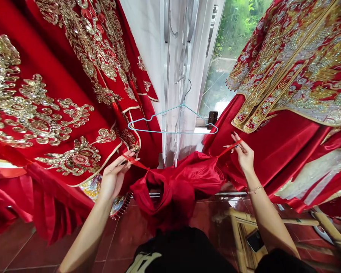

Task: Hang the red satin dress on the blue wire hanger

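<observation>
Fingers of the left hand (113, 175) are closed together on a red strap (140, 164), pinching it near its end, and those of the right hand (246, 154) pinch a second strap (224, 151), with the other fingers loosely bent. Both straps run inward and down to a red satin garment (183, 184), which hangs between the forearms, its dark opening showing on the left-hand side. Just above it, apart from both hands, is a pale blue hanger (173, 132), its metal hook upward in front of white metalwork (189, 57); what the hook rests on is hard to tell. A thin bracelet (255, 190) circles the right wrist. Beside the left hand hang red garments with gold sequin embroidery (76, 157); past the right hand, a heavily beaded jacket (290, 79) lies over a red skirt (284, 148). Behind, a window (230, 49) shows greenery. Below the right forearm, a dark phone (255, 240) lies on a wooden seat (238, 239), above dark red floor tiles (102, 242).
</observation>
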Demonstrator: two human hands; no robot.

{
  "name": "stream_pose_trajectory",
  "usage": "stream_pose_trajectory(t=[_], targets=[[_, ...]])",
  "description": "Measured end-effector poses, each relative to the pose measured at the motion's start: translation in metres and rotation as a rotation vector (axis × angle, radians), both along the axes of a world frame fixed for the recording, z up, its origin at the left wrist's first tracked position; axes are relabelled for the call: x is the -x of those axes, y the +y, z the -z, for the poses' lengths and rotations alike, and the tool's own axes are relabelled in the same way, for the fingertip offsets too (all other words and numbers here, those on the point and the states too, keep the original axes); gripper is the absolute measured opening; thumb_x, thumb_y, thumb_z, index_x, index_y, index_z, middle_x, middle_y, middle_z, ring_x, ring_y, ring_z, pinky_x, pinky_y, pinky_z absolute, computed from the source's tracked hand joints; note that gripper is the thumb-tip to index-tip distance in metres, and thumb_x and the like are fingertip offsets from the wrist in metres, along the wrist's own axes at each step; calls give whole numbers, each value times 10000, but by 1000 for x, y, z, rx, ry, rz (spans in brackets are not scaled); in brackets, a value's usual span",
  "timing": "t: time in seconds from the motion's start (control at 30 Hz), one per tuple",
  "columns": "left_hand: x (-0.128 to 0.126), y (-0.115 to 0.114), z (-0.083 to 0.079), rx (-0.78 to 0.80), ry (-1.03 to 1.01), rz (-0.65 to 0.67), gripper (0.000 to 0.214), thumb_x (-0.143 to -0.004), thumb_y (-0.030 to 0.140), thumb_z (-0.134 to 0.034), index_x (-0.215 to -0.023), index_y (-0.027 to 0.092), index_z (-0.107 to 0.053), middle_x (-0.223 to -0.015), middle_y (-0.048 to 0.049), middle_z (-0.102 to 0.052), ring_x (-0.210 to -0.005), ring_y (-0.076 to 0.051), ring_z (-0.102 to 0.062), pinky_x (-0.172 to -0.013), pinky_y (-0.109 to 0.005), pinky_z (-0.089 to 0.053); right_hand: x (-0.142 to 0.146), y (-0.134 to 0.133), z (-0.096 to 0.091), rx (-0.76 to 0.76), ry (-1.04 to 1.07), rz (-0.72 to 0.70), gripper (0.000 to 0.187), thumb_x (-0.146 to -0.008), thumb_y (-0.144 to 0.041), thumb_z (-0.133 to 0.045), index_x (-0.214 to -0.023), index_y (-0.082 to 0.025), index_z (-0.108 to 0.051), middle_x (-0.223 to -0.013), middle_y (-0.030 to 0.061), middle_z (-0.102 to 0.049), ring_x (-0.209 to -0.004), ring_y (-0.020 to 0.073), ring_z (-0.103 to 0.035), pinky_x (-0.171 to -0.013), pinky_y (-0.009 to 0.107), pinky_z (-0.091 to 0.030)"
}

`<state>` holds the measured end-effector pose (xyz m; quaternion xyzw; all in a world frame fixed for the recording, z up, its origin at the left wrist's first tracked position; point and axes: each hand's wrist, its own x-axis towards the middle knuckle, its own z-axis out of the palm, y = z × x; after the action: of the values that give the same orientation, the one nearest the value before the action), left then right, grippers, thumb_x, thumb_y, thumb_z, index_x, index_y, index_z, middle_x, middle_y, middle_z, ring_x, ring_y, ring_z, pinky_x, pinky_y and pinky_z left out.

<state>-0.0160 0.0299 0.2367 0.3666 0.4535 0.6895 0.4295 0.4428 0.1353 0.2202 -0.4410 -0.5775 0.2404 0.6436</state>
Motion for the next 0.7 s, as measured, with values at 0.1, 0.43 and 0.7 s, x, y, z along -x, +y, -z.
stream_pose_trajectory(t=[0.1,0.43,0.7], targets=[[-13,-1,2,-49,-80,-30,353,-679,229,-721,-1020,162,-781,-1136,-125,-763,-1117,-314,-694,-1074,-537,-484,-3,35,-7,-29,-28,-5,598,-769,-447,-730,-1311,-208,-655,-1436,147,-587,-1243,345,-631,-932,456,-597],[0,-25,7,3,20,-39,374,-692,227,-721,-1051,148,-790,-1155,-116,-763,-1018,-283,-738,-1159,-486,-419,5,100,-62,194,-196,-421,561,-594,-370,-878,-1109,-189,-749,-1232,114,-725,-1190,297,-668,-1096,488,-485],[-8,-25,-2,-7,91,-43,371,-733,251,-715,-1080,139,-782,-1139,-122,-767,-1186,-306,-668,-1182,-452,-388,14,109,-88,272,-345,-391,435,-596,-308,-856,-993,-145,-787,-970,103,-787,-928,270,-743,-1003,471,-547]])
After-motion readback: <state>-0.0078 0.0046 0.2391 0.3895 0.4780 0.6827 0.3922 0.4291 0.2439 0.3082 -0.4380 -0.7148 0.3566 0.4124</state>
